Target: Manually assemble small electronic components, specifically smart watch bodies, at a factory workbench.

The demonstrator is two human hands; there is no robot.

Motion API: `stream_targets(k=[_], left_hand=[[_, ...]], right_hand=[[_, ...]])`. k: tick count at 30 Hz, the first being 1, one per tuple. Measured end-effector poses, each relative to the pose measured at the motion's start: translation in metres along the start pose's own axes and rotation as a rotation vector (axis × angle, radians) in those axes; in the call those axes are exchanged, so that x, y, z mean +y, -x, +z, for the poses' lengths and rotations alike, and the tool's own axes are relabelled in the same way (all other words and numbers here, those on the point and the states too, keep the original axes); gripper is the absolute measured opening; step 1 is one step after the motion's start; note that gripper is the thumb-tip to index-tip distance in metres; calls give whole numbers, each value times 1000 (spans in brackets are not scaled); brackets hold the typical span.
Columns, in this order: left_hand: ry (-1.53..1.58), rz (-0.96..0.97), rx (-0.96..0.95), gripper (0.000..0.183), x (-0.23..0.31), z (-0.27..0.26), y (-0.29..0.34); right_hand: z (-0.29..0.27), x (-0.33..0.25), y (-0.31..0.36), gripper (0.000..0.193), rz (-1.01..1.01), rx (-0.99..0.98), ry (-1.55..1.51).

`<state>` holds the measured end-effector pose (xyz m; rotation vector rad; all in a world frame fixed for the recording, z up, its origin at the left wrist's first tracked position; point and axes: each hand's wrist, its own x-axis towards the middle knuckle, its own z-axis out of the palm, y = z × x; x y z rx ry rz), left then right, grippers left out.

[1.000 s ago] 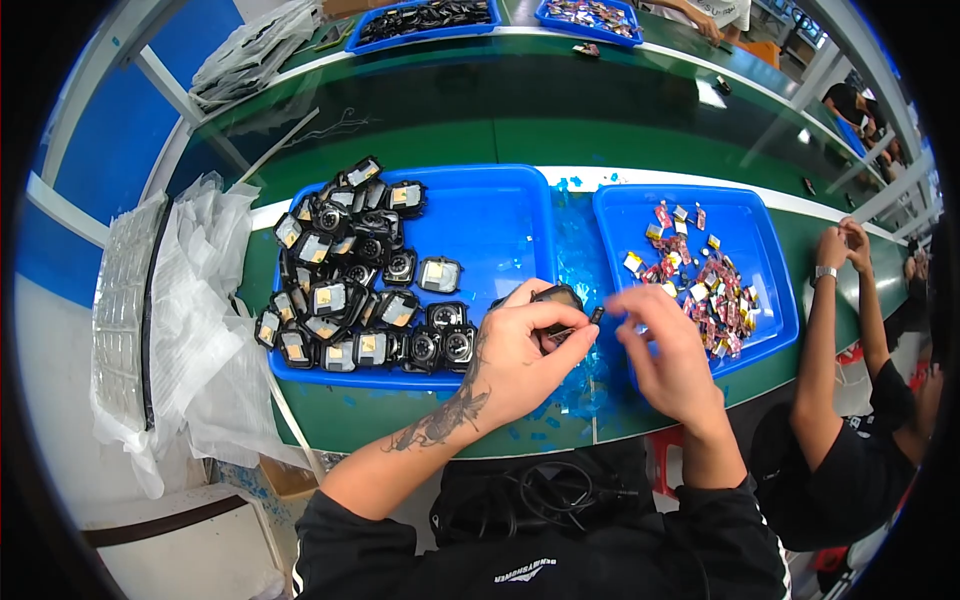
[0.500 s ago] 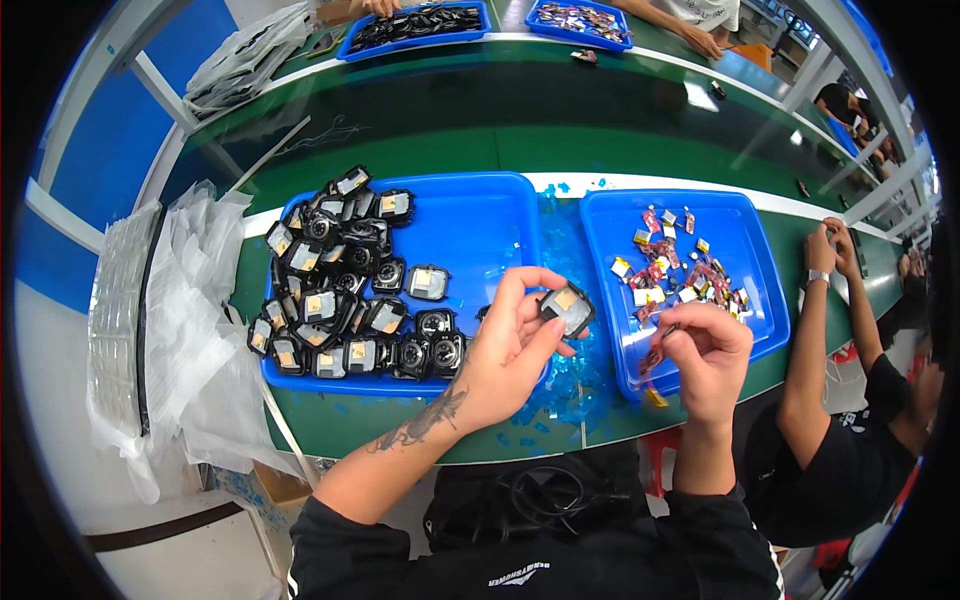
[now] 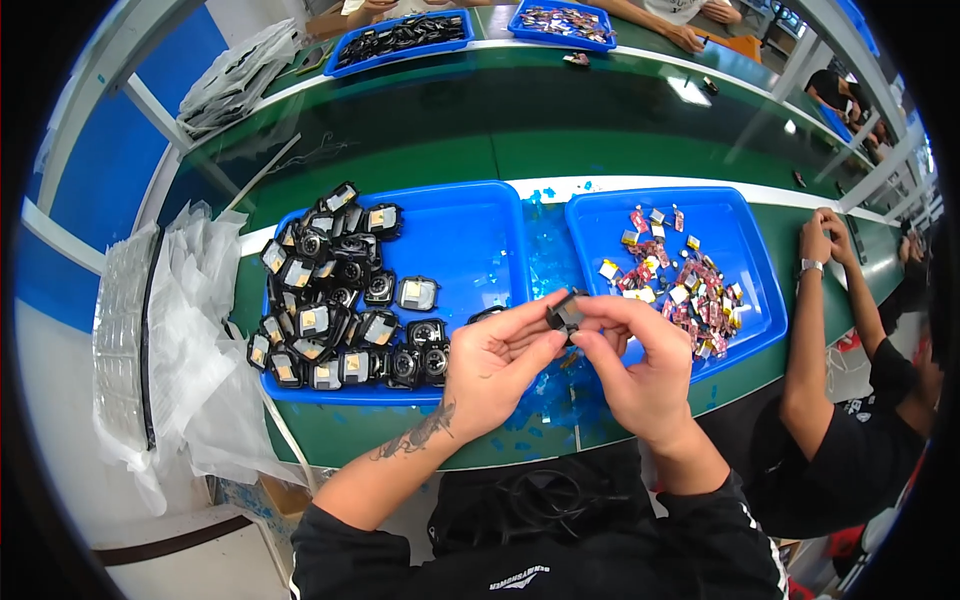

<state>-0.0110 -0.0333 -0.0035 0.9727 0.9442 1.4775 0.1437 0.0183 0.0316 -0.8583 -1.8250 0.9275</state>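
Small black part [image 3: 566, 312] sits pinched between your two hands, left hand [image 3: 497, 372] cupping it from below and right hand [image 3: 640, 365] closing fingertips on its edge, held over the gap between the two blue trays. Loosen either grip and it could drop to the surface [image 3: 400, 435]. Left tray [image 3: 470, 235] holds heaped black parts [image 3: 335, 305]; right tray [image 3: 740, 230] holds small coloured pieces [image 3: 675, 285]. Another person's arm [image 3: 810, 340] rests just beside it.
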Motion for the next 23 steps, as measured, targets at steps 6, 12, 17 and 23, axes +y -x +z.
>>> stream_targets(k=[6,12,17,23], left_hand=[[-44,24,-28,40,-4,-1,1],[-68,44,-30,39,-5,-2,0],[-183,74,-44,36,-4,-4,3],[-219,29,-48,35,2,0,6]], right_hand=[[-6,1,-4,14,-108,-57,192],[-4,3,-10,10,-104,-71,184],[-10,1,-11,12,-87,-91,221],[-17,6,-10,28,-69,-74,319]])
